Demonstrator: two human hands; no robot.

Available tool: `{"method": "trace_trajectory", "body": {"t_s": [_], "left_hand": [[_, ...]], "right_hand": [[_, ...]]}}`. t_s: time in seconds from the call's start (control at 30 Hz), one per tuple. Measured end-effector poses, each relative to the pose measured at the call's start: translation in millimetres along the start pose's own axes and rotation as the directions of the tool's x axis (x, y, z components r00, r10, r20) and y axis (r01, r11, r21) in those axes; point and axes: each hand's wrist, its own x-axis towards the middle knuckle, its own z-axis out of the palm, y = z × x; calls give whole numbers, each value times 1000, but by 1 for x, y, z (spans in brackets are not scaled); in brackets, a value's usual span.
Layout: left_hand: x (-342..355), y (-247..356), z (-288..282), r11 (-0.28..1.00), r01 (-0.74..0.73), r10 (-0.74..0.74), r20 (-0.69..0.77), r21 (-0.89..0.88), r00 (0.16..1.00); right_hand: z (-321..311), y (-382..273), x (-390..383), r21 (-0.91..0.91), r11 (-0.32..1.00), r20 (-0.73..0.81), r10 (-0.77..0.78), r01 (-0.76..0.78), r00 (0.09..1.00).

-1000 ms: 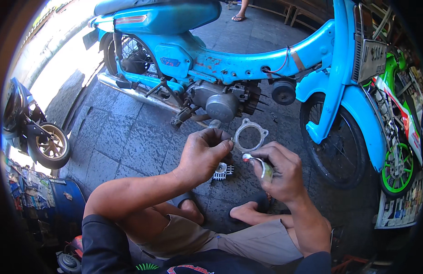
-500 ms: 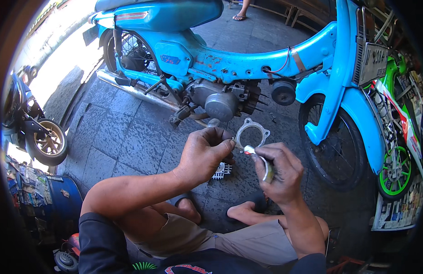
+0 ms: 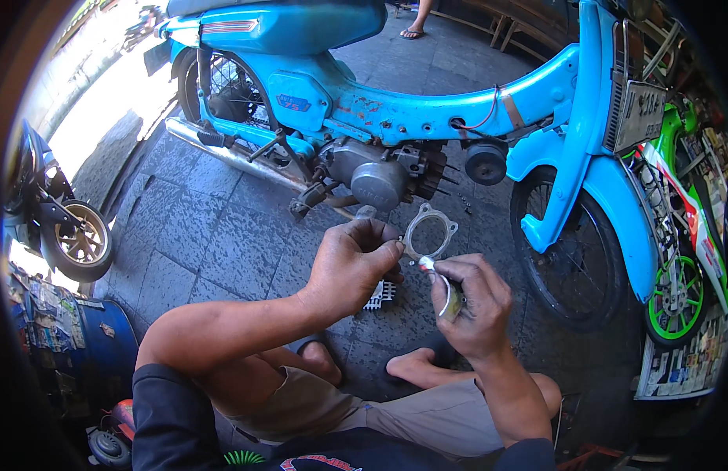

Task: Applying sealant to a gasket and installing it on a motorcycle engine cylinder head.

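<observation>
Left hand (image 3: pixel 354 259) is pinching a ring (image 3: pixel 409 237) at its edge, right hand (image 3: pixel 478 294) a tube (image 3: pixel 450 304) nearby; open paving (image 3: pixel 487 229) is stretching rightward.

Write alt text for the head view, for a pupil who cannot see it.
A person's left hand holds a pale ring with lugs, while the right hand holds a crumpled tube close to the ring's lower edge. Beyond stands a light-blue motorcycle on dark paving.
</observation>
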Motion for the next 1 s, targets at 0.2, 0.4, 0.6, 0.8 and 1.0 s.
{"method": "trace_trajectory", "body": {"t_s": [0.2, 0.4, 0.6, 0.8, 1.0], "left_hand": [[1, -3, -5, 1000, 7, -7, 16, 10, 1000], [1, -3, -4, 1000, 16, -17, 27, 24, 999], [0, 0, 0, 1000, -13, 12, -17, -8, 1000], [-3, 3, -1, 1000, -1, 1, 7, -1, 1000], [-2, -1, 0, 999, 10, -11, 24, 31, 1000]], "right_hand": [[-3, -1, -2, 65, 998, 42, 13, -16, 999], [0, -2, -5, 53, 998, -37, 48, -46, 998], [-4, 1, -1, 172, 982, -13, 87, -84, 996], [-11, 3, 2, 41, 994, -71, 103, -100, 992], [1, -4, 3, 85, 995, -30, 59, -56, 998]]}}
